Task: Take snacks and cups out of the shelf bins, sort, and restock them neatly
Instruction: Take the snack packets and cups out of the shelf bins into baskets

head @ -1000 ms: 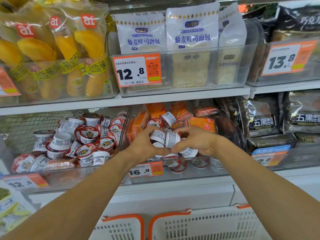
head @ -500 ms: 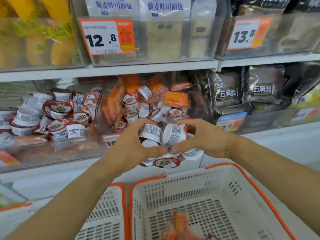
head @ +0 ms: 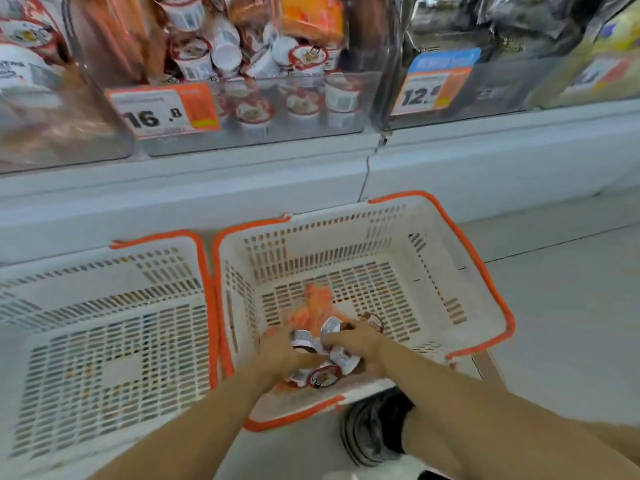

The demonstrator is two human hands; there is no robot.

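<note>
My left hand (head: 277,355) and my right hand (head: 360,344) are low inside the right white basket (head: 485,271) with the orange rim. Together they cup a bunch of small white jelly cups (head: 323,355) with red-rimmed lids. An orange snack packet (head: 315,306) lies on the basket floor just beyond my hands. Above, the clear shelf bin (head: 263,140) with the 16.8 price tag still holds several of the same cups and orange packets.
A second white basket (head: 104,271) stands to the left, touching the first. A dark shoe (head: 374,431) is on the floor below the right basket. Bins of dark packets (head: 519,36) sit on the shelf at right.
Both hands carried the bunch of cups down from in front of the shelf bin into the right basket. The camera tilted downward with them.
</note>
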